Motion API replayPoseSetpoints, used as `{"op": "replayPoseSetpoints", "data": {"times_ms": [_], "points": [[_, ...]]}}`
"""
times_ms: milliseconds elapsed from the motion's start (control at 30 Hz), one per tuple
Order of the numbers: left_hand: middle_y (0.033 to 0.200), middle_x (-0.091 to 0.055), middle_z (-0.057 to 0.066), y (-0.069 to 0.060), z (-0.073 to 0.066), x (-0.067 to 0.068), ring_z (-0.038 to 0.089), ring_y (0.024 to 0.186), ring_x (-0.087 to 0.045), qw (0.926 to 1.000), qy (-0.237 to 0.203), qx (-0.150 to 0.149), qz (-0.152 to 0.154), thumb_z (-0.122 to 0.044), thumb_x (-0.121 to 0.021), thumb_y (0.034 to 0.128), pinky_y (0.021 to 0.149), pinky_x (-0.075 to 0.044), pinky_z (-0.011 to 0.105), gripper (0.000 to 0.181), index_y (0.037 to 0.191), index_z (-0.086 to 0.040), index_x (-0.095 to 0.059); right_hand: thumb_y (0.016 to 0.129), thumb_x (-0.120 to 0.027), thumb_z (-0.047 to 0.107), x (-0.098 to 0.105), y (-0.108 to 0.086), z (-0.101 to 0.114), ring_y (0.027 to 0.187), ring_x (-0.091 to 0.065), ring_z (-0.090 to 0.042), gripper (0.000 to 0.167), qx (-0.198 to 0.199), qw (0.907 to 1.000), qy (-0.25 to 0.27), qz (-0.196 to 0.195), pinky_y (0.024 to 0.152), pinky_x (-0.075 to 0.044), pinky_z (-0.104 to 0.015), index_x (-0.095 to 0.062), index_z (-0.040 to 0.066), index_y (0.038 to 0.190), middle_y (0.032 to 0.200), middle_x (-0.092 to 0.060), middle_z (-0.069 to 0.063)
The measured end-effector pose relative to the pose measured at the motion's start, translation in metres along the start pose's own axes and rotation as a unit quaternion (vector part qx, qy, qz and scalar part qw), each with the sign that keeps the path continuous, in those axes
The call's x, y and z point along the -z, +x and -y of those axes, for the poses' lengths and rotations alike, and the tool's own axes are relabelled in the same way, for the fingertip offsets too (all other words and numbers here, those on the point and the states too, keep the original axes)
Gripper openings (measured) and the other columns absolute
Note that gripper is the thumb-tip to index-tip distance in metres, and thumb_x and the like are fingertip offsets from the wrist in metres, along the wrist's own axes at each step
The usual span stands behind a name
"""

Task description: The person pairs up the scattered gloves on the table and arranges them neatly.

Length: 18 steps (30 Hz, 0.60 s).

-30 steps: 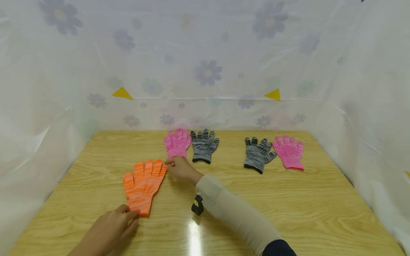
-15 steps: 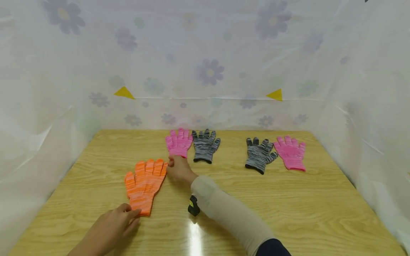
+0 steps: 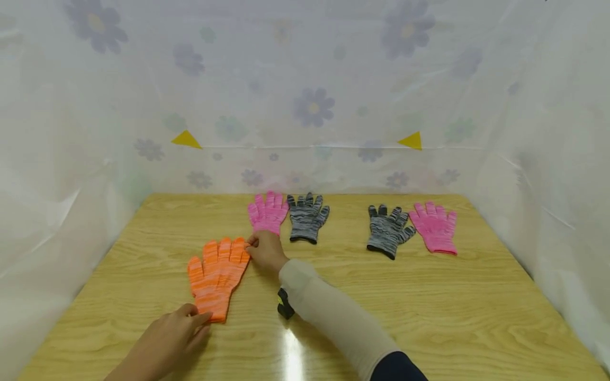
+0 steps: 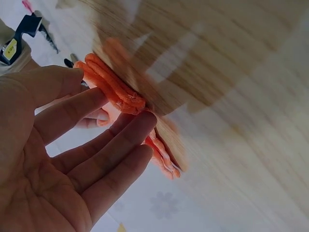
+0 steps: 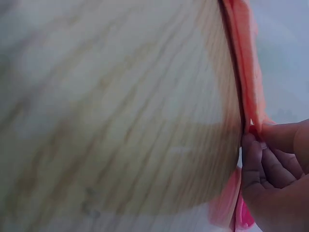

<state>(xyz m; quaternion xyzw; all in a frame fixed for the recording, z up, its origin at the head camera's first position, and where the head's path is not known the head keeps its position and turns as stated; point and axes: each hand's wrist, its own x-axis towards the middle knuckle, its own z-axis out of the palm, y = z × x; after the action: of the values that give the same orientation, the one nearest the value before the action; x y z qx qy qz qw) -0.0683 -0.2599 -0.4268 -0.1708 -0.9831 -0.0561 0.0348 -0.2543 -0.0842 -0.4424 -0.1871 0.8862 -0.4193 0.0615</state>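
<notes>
Since the earlier frame, the beige sleeve (image 3: pixel 333 307) on the right forearm has swung slightly leftward, while the orange knit glove (image 3: pixel 219 275) keeps its place on the wood-grain table (image 3: pixel 381 307). Only the head view shows that glove's whole outline, fingers pointing away, stretched between both hands. Left wrist and right wrist views show it edge-on: the left hand (image 3: pixel 164 336) pinches the cuff (image 4: pixel 116 92), a thick, rounded, layered edge, and the right hand (image 3: pixel 268 251) pinches the tip of the glove's rightmost finger between thumb and fingers. Mottled orange and pale streaks run across its fabric. Just beyond the right hand lies a pink knit glove (image 3: pixel 268 214), beside a grey-marled glove (image 3: pixel 306 219) with a black hem; another grey-marled and pink pair (image 3: pixel 436 227) lies farther right.
</notes>
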Motion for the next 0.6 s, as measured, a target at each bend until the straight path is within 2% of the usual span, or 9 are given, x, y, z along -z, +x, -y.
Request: {"op": "replayPoseSetpoints", "data": {"times_ms": [100, 233, 467, 600], "points": [[0.082, -0.06, 0.0, 0.0, -0.001, 0.0, 0.005, 0.054, -0.047, 1.0, -0.003, -0.006, -0.005, -0.024, -0.072, 0.0836, 0.047, -0.039, 0.023, 0.01, 0.092, -0.02, -0.07, 0.086, -0.071, 0.01, -0.002, 0.003, -0.002, 0.069, -0.056, -0.009, 0.004, 0.026, 0.9991, -0.031, -0.013, 0.064, -0.046, -0.018, -0.07, 0.006, 0.086, 0.076, -0.065, -0.001], [0.084, -0.062, 0.002, 0.0, 0.0, -0.001, 0.006, 0.056, -0.051, 0.9999, -0.001, -0.012, -0.01, -0.025, -0.072, 0.0837, 0.049, -0.042, 0.023, 0.012, 0.094, -0.019, -0.071, 0.087, -0.07, 0.013, -0.005, 0.006, -0.005, 0.065, -0.052, -0.008, 0.007, 0.035, 0.9974, -0.059, -0.02, 0.061, -0.043, -0.018, -0.068, 0.007, 0.084, 0.073, -0.062, 0.0], [0.084, -0.062, 0.002, -0.002, 0.002, -0.001, 0.006, 0.056, -0.051, 0.9996, -0.012, -0.024, -0.008, -0.025, -0.072, 0.0846, 0.048, -0.042, 0.023, 0.012, 0.095, -0.018, -0.071, 0.085, -0.073, 0.015, -0.01, 0.008, -0.006, 0.075, -0.062, -0.016, 0.01, 0.044, 0.992, -0.113, -0.035, 0.067, -0.049, -0.025, -0.066, 0.008, 0.079, 0.076, -0.065, 0.0], [0.085, -0.062, 0.001, -0.002, 0.003, -0.001, 0.004, 0.056, -0.049, 0.9995, -0.021, -0.024, -0.005, -0.024, -0.071, 0.0851, 0.048, -0.041, 0.022, 0.013, 0.097, -0.017, -0.072, 0.084, -0.073, 0.013, -0.011, 0.009, -0.007, 0.076, -0.063, -0.017, 0.011, 0.045, 0.9896, -0.13, -0.041, 0.067, -0.049, -0.026, -0.065, 0.009, 0.077, 0.075, -0.065, 0.0]]}}
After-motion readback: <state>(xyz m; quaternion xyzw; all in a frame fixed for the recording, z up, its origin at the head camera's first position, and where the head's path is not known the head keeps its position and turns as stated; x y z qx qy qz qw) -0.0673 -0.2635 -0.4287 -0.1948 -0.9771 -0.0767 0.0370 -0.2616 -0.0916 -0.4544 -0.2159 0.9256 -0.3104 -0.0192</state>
